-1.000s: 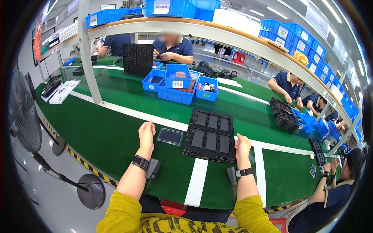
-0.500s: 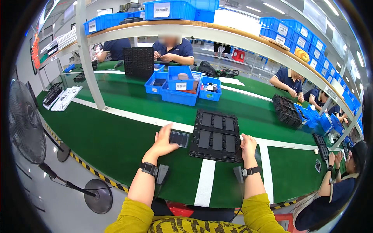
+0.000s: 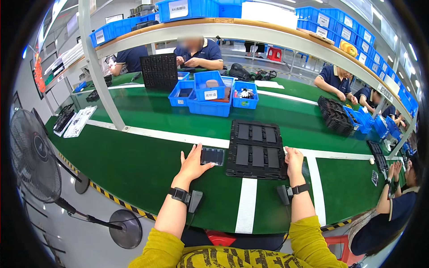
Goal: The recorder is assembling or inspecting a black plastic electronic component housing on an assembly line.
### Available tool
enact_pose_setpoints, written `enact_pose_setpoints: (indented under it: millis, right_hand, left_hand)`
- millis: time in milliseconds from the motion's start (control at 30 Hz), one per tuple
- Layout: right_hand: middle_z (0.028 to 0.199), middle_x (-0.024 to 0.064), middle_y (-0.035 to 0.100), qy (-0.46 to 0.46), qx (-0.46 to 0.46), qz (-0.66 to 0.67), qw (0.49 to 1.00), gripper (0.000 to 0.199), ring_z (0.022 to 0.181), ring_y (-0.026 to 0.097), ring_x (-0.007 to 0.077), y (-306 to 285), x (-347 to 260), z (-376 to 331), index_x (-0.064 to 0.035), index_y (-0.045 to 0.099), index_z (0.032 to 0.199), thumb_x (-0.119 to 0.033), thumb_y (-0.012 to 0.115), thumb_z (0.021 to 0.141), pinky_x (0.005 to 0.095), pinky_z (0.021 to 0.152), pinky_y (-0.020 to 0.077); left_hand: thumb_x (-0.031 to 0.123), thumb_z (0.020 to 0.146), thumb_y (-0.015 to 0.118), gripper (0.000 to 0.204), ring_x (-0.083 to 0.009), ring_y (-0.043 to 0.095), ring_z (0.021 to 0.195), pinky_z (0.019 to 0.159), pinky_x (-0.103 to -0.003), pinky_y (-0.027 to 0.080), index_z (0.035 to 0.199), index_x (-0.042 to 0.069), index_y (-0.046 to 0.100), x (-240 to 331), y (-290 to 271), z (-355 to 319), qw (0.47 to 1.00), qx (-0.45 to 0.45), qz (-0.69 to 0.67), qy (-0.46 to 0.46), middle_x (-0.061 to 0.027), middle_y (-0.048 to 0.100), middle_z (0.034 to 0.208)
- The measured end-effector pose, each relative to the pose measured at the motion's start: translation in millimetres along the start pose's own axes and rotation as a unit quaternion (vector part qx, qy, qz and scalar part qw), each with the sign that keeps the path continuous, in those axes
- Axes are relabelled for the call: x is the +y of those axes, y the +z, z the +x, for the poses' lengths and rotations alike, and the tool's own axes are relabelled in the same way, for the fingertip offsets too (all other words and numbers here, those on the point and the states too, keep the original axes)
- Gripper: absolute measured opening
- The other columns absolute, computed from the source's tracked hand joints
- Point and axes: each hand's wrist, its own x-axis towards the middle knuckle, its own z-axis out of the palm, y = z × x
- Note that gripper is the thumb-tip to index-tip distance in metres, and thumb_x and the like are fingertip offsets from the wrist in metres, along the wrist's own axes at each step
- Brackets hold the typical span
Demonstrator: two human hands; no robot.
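My left hand (image 3: 192,165) is spread open over the green table, its thumb and fingers around the left end of a small clear plastic sheet (image 3: 212,156) with dark rectangular pieces. Just right of that sheet lies a black moulded tray (image 3: 256,174) holding two rows of flat dark grey rectangular pieces (image 3: 256,155). My right hand (image 3: 293,161) is at the tray's right edge with its fingers curled together. Whether it grips the rim or a small item is hidden. Both wrists wear black straps with a small device.
Blue bins (image 3: 209,107) stand beyond the tray, beside an upright black tray (image 3: 159,72). A shelf post (image 3: 100,67) rises at left, near a floor fan (image 3: 38,154). Stacked black trays (image 3: 335,115) lie at right. Co-workers sit across the table and at right (image 3: 386,214).
The whole view has shifted slightly, moving the tray and hands rightward in the picture. My left hand, blurred before, is now steadier beside the plastic sheet. My right hand stays at the tray's edge.
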Motion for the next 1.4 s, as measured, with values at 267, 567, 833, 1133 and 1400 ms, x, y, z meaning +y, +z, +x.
enact_pose_setpoints:
  millis: [267,567,833,1133,1400]
  right_hand:
    - [0.048,-0.0071,0.030,-0.012,-0.006,0.008,1.000,0.033,0.038,0.025,0.0025,1,-1,-2,-0.0145,0.033,0.054,-0.007,0.057,0.076,0.0204,0.036,0.0170]
    - [0.048,-0.0065,0.030,-0.002,-0.014,0.004,1.000,0.027,0.038,0.024,0.0032,-1,0,0,-0.0121,0.038,0.058,-0.007,0.056,0.078,0.0208,0.037,0.0174]
    - [0.049,-0.0059,0.031,0.005,-0.012,0.020,1.000,0.025,0.038,0.025,0.0037,1,1,-2,-0.0111,0.039,0.060,-0.006,0.055,0.078,0.0206,0.037,0.0194]
    - [0.047,-0.0068,0.029,-0.006,-0.004,-0.008,1.000,0.036,0.038,0.024,0.0028,-1,-1,0,-0.0150,0.030,0.054,-0.007,0.057,0.076,0.0208,0.036,0.0175]
    - [0.048,-0.0073,0.029,-0.003,-0.015,0.003,1.000,0.034,0.038,0.024,0.0026,2,-3,-1,-0.0148,0.032,0.054,-0.007,0.057,0.077,0.0203,0.037,0.0173]
  left_hand:
    - [0.037,0.070,0.065,0.084,-0.0224,0.020,0.129,0.103,-0.050,0.003,0.131,-0.001,0.023,-6,3,7,1.000,0.002,-0.007,0.023,-0.0152,0.031,0.134]
    - [0.040,0.072,0.062,0.070,-0.0245,0.023,0.128,0.103,-0.051,0.004,0.130,0.013,0.034,-7,3,7,0.998,0.015,-0.015,0.052,-0.0156,0.027,0.136]
    - [0.041,0.073,0.061,0.047,-0.0255,0.028,0.125,0.102,-0.051,0.006,0.118,0.028,0.051,-7,7,4,0.997,0.026,0.033,0.063,-0.0164,0.026,0.135]
    - [0.041,0.075,0.060,0.045,-0.0243,0.035,0.121,0.104,-0.046,0.010,0.114,0.021,0.054,-12,15,9,0.995,0.043,0.032,0.087,-0.0157,0.030,0.134]
    - [0.029,0.078,0.055,0.053,-0.0284,0.024,0.126,0.102,-0.052,0.006,0.124,0.008,0.041,-16,10,9,0.993,0.115,-0.036,0.003,-0.0192,0.029,0.133]
